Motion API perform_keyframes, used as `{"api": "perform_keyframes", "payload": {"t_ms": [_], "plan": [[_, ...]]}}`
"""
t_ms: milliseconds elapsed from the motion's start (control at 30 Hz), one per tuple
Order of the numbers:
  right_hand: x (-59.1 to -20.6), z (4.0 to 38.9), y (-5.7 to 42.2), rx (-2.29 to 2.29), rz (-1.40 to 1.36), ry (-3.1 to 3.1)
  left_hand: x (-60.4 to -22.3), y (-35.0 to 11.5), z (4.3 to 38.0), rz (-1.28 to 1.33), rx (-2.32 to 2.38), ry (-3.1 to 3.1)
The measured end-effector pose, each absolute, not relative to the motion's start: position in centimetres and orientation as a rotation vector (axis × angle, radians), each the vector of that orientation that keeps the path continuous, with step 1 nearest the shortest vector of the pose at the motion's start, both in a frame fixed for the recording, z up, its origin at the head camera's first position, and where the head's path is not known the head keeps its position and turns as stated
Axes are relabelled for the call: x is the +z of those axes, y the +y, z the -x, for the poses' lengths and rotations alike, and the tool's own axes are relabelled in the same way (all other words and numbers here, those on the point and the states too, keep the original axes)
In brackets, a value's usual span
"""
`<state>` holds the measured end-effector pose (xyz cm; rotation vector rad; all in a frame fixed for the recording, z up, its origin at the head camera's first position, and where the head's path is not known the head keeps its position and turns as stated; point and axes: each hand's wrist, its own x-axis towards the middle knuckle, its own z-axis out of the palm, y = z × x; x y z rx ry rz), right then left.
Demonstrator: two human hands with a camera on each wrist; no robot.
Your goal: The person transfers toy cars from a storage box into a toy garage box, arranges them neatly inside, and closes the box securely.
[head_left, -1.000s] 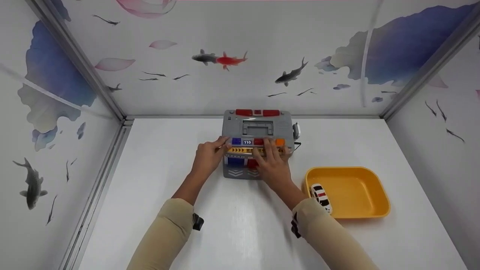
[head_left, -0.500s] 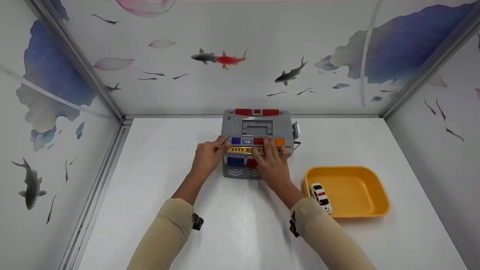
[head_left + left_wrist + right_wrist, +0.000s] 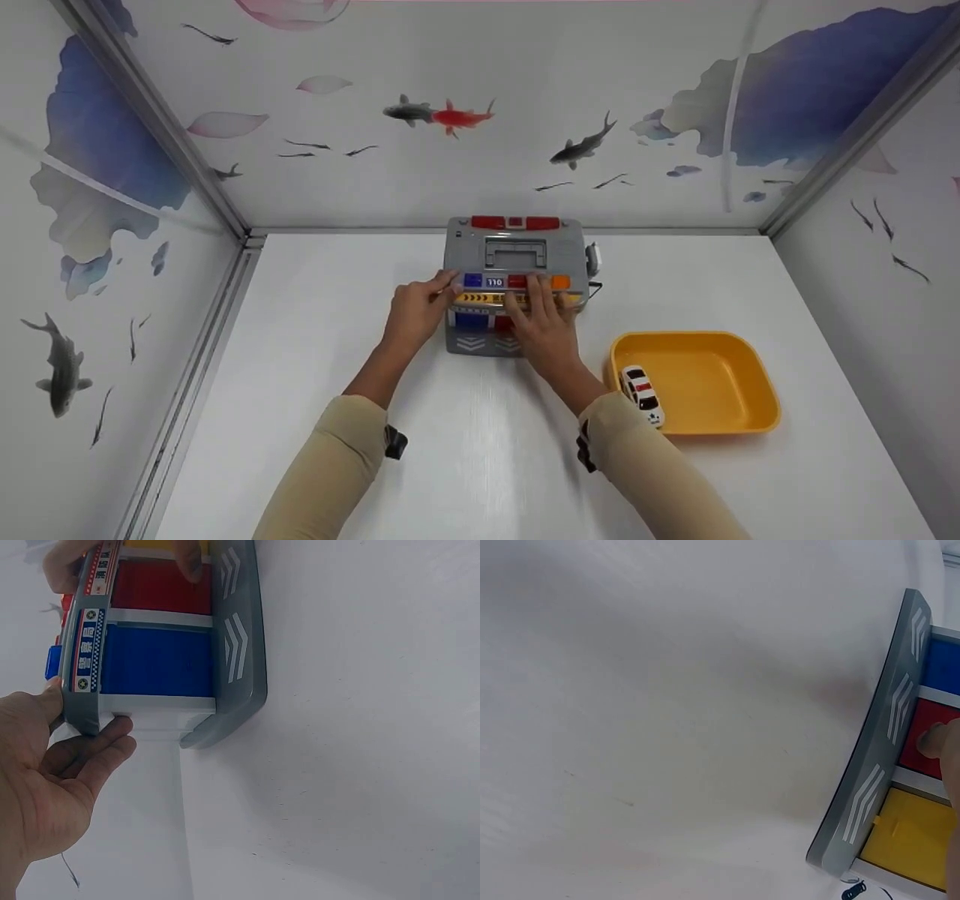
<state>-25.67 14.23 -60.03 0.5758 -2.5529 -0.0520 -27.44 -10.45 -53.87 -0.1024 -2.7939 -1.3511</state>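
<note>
Head view showed no visible shift from a second ago: left hand (image 3: 412,311) pinched the toy garage's (image 3: 465,259) left roof edge, right hand (image 3: 550,337) lay wide-fingered across its front. Garage sat near the back wall (image 3: 517,180), tray (image 3: 712,375) right-front, table (image 3: 480,450) stretching left

Beige is worn on both arms, with black spotted at each wrist!
The left sleeve (image 3: 319,472) is cut plain and loose, its left cuff (image 3: 361,412) gathered into soft creases, and at the cuff's inner edge a small, blocky black left wrist fitting (image 3: 396,442) is displayed. Across to the right sleeve (image 3: 664,472), where the same beige is matched; by the right cuff (image 3: 609,418) a black right wrist fitting (image 3: 586,450) is seen, narrower and more uneven in outline, partly covered by cloth. Bare skin is shown on the left hand (image 3: 414,313) and right hand (image 3: 549,334) alike.
</note>
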Motion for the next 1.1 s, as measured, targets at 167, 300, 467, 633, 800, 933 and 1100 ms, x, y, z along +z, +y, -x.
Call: {"api": "perform_keyframes", "payload": {"t_ms": [167, 300, 467, 633, 800, 933, 1100], "plan": [[-60.22, 25.72, 14.16, -0.056, -0.571, -2.549, -53.98, -10.47, 27.43, 0.097, -1.336, -2.794], [-60.21, 25.63, 14.06, -0.056, -0.566, -2.564, -54.08, -10.47, 27.43, 0.091, -1.326, -2.796], [-60.13, 25.62, 14.02, -0.094, -0.561, -2.586, -54.01, -10.40, 27.38, 0.082, -1.330, -2.801], [-60.32, 25.73, 14.04, -0.125, -0.544, -2.573, -53.84, -10.29, 27.36, 0.075, -1.327, -2.812], [-60.59, 25.81, 14.03, -0.095, -0.533, -2.545, -53.72, -10.26, 27.45, 0.079, -1.310, -2.818], [-60.54, 25.64, 14.03, -0.064, -0.529, -2.559, -53.77, -10.30, 27.53, 0.073, -1.311, -2.829], [-59.95, 25.22, 14.15, 0.010, -0.555, -2.618, -53.70, -10.37, 27.51, 0.053, -1.318, -2.831]]}}
